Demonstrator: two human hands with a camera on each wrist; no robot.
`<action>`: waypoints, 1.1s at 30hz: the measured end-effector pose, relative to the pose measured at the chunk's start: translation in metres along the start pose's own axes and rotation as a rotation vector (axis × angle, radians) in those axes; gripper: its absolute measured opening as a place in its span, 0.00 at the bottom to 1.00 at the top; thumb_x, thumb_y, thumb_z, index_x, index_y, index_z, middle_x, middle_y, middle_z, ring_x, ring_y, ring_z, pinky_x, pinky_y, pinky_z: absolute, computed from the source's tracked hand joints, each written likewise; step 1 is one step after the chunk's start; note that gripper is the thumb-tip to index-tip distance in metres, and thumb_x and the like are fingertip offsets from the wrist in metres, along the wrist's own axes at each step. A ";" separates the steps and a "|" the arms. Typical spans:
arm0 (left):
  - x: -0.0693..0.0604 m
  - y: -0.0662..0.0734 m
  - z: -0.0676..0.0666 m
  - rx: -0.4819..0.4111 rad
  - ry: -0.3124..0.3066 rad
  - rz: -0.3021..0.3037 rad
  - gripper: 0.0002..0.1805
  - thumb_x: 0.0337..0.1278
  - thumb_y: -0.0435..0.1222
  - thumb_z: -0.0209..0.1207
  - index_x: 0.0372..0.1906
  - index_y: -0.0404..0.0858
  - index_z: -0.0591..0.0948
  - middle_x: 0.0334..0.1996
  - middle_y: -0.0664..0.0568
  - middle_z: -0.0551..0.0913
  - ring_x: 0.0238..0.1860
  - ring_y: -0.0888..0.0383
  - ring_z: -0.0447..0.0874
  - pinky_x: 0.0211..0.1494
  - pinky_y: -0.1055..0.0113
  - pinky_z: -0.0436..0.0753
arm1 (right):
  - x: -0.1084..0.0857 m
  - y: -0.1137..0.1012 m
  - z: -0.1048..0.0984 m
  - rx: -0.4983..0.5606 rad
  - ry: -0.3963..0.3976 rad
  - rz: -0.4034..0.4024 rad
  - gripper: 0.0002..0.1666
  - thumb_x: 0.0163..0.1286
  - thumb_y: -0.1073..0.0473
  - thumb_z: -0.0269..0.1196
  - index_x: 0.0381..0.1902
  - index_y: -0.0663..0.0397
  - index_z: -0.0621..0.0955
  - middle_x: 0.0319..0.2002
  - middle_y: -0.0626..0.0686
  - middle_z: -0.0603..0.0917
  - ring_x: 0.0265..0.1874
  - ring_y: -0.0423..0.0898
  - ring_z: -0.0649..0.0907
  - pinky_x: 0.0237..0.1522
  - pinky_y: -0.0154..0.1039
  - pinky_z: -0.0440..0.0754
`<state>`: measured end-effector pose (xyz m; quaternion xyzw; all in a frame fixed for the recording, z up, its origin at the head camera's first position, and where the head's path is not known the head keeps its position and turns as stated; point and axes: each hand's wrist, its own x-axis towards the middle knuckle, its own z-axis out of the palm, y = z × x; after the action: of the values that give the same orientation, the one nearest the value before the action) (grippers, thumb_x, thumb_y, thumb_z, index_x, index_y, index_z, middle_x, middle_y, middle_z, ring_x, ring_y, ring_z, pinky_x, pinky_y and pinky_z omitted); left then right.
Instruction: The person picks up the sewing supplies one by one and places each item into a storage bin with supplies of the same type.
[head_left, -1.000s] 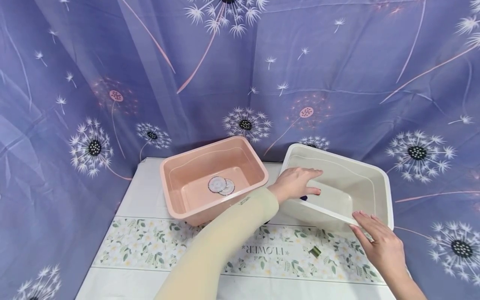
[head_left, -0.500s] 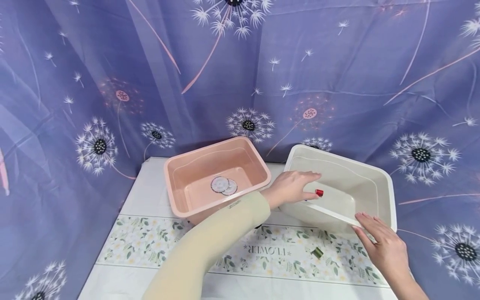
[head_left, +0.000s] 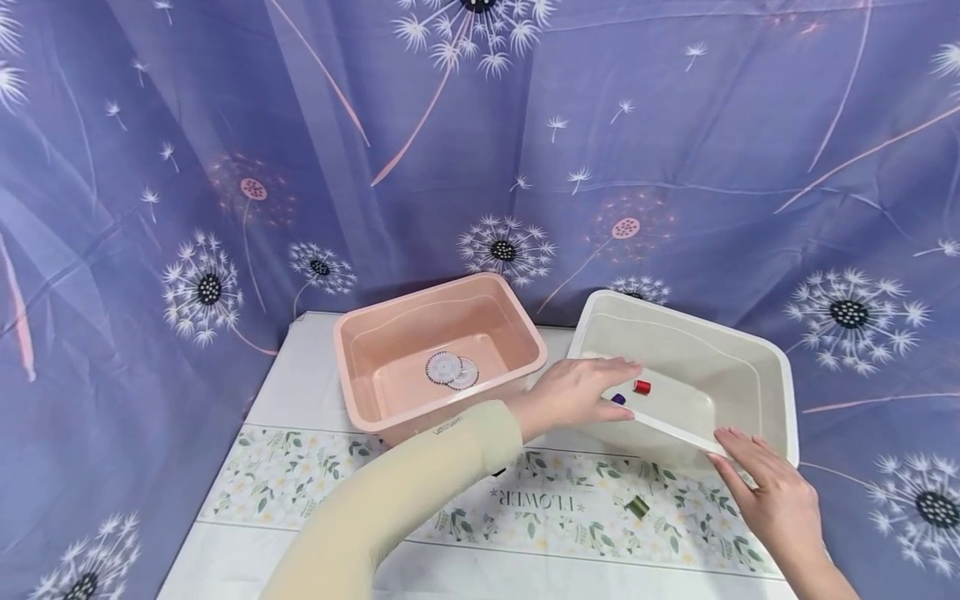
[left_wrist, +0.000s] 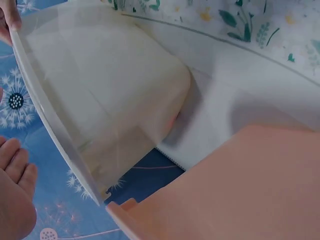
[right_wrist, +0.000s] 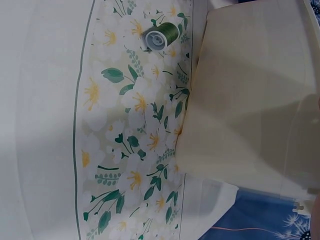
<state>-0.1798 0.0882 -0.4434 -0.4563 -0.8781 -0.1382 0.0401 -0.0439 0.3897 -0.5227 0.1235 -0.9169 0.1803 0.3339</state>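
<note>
My left hand (head_left: 573, 392) hovers over the near left rim of the white bin (head_left: 776, 367), fingers extended and holding nothing. Inside that bin, by the fingers, lie a red thread spool (head_left: 642, 387) and a dark purple thread spool (head_left: 618, 399). At the bin's front right, my right hand (head_left: 776, 500) rests on the rim with fairly straight fingers. A green thread spool (right_wrist: 164, 36) lies on its side on the flowered cloth in front of the bin. In the left wrist view, the left hand's fingers (left_wrist: 17, 165) show beside the bin's rim.
Left of the white bin stands a pink bin (head_left: 345, 358) with two overlapping pin wheels (head_left: 444, 367) on its floor. A small black thing (head_left: 498, 472) is mostly hidden behind my left sleeve (head_left: 420, 475). A blue dandelion-print curtain (head_left: 420, 217) hangs behind the table.
My left hand has drawn back left and slightly down, uncovering the red spool and then the purple spool inside the white bin. My right hand stays on the rim.
</note>
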 end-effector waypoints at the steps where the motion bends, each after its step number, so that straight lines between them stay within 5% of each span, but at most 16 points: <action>1: -0.002 0.000 0.001 -0.007 0.007 0.009 0.39 0.70 0.61 0.66 0.80 0.51 0.73 0.77 0.59 0.74 0.76 0.65 0.72 0.66 0.69 0.84 | 0.000 0.000 0.000 0.001 -0.001 0.000 0.46 0.79 0.23 0.50 0.55 0.57 0.91 0.49 0.65 0.91 0.68 0.11 0.63 0.74 0.16 0.57; 14: -0.026 0.009 0.004 -0.002 0.037 0.067 0.38 0.71 0.59 0.65 0.80 0.52 0.73 0.77 0.59 0.74 0.75 0.64 0.73 0.58 0.70 0.87 | -0.002 0.001 -0.001 0.007 0.002 0.000 0.45 0.79 0.23 0.51 0.55 0.58 0.91 0.48 0.64 0.91 0.68 0.11 0.64 0.74 0.18 0.59; 25: -0.050 0.014 0.014 0.001 0.031 0.106 0.41 0.69 0.62 0.65 0.80 0.50 0.72 0.78 0.60 0.72 0.77 0.62 0.71 0.75 0.66 0.76 | -0.002 0.000 -0.001 0.014 0.003 -0.004 0.46 0.79 0.23 0.50 0.55 0.58 0.90 0.49 0.65 0.91 0.68 0.12 0.64 0.75 0.20 0.59; 33: -0.066 0.018 0.026 0.016 0.062 0.128 0.39 0.67 0.61 0.67 0.76 0.49 0.77 0.74 0.58 0.78 0.72 0.59 0.79 0.61 0.69 0.86 | 0.000 0.000 0.000 0.003 0.007 -0.004 0.46 0.79 0.23 0.49 0.55 0.58 0.90 0.49 0.66 0.91 0.68 0.11 0.63 0.76 0.20 0.60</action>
<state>-0.1253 0.0532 -0.4778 -0.5067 -0.8466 -0.1424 0.0796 -0.0439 0.3899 -0.5234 0.1254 -0.9153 0.1812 0.3372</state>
